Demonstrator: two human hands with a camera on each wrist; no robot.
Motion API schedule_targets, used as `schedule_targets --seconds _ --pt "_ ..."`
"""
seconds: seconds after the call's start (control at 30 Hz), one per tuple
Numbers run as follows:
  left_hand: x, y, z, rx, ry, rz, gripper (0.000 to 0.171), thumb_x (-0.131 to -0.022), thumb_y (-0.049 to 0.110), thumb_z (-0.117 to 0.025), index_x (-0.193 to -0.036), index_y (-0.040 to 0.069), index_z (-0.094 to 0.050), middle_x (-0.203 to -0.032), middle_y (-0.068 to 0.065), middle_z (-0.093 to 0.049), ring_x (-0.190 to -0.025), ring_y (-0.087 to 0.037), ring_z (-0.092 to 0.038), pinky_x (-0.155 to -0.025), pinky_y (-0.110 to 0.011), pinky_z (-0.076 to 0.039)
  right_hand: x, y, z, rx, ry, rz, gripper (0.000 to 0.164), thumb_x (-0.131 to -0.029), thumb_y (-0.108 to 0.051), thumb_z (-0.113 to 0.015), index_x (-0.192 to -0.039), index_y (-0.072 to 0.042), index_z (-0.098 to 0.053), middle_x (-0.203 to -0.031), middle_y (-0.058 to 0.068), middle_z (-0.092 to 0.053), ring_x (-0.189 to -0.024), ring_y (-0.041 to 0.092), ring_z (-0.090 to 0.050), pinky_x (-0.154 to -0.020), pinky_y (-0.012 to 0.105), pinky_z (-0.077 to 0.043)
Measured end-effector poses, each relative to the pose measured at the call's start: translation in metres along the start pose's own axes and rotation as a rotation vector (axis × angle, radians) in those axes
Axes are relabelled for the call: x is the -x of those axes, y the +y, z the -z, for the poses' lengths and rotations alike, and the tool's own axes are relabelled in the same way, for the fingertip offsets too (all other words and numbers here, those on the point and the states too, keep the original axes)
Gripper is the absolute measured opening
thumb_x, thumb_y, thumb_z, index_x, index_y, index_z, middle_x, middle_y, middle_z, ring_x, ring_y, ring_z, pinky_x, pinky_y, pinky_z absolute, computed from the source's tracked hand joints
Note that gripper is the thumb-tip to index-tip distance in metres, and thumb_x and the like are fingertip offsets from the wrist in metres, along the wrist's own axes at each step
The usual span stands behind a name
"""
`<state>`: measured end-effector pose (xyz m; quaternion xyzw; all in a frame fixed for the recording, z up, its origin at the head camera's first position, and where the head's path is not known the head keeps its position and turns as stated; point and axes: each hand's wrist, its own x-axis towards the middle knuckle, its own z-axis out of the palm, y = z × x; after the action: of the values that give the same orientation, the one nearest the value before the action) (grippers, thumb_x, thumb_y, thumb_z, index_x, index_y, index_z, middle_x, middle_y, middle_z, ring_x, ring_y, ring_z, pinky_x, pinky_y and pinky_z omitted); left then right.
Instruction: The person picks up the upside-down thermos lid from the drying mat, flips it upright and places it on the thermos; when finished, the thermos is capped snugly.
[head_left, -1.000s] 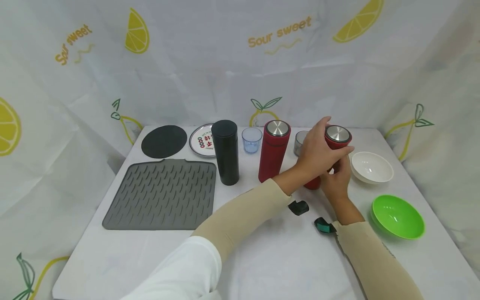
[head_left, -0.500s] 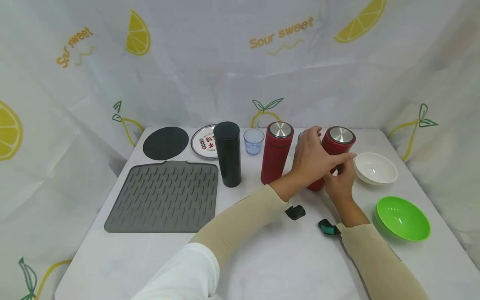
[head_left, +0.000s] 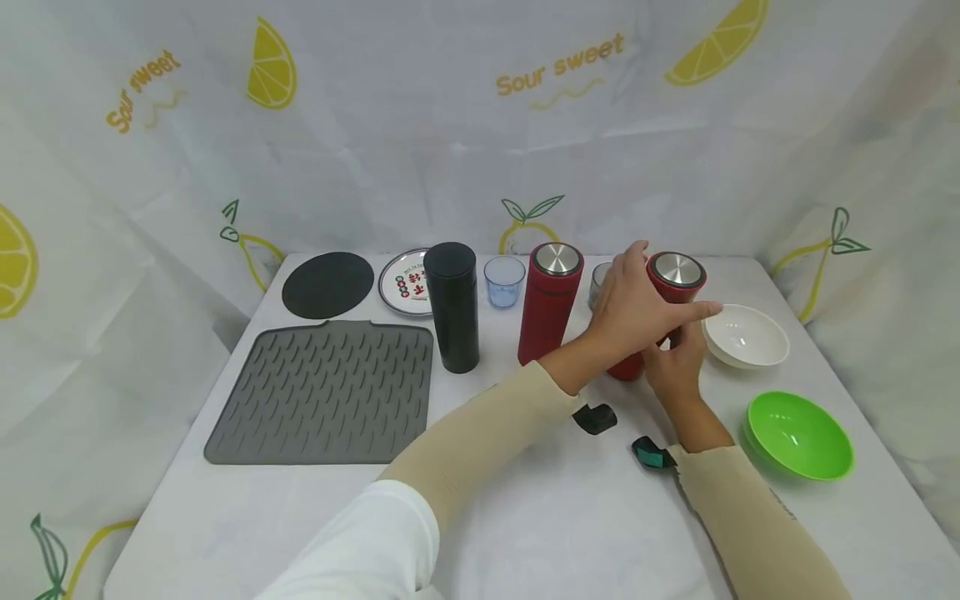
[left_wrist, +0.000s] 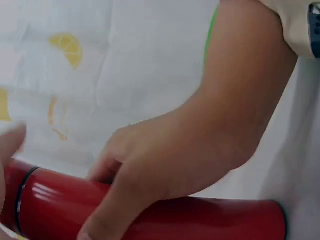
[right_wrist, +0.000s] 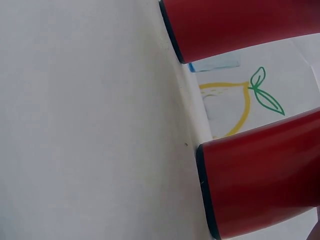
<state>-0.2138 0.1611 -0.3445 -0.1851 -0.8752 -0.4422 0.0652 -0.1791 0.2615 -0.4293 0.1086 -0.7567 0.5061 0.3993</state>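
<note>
A red thermos flask (head_left: 624,367) with a steel-topped lid (head_left: 677,269) stands upright on the table; in the right wrist view its dark base (right_wrist: 207,192) meets the white surface. My right hand (head_left: 677,362) grips its body below the lid, plainer in the left wrist view, where that hand (left_wrist: 165,155) wraps the red body (left_wrist: 220,220). Up at the lid, my left hand (head_left: 630,304) lies along its left side. The left thumb reaches straight out in front, its tip lifted off the flask in the left wrist view. The left fingertips behind the lid are partly hidden.
Left of the hands stand another red flask (head_left: 551,304), a blue glass (head_left: 504,283) and a black tumbler (head_left: 453,308). Another glass (head_left: 598,279) is partly hidden. A white bowl (head_left: 745,336) and green bowl (head_left: 798,435) sit right; a grey ridged mat (head_left: 322,392) lies left.
The left fingers have come back from around the lid's far side, and the left thumb now sticks out further right. The right hand and the flask have stayed in place.
</note>
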Motion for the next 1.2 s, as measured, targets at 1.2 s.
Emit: schedule_targets --seconds 1.2 --pt "0.055 -0.058 0.037 0.015 -0.241 -0.28 0.084 -0.091 0.048 -0.063 -0.154 0.011 -0.021 -0.155 0.002 -0.029 -0.131 -0.005 -0.038 -0.103 -0.023 -0.036 -0.006 0.0 -0.004 -0.006 -0.123 -0.109 0.064 -0.082 -0.009 -0.077 -0.139 -0.003 -0.047 -0.13 0.014 -0.055 -0.117 0.008 -0.052 -0.102 0.026 -0.039"
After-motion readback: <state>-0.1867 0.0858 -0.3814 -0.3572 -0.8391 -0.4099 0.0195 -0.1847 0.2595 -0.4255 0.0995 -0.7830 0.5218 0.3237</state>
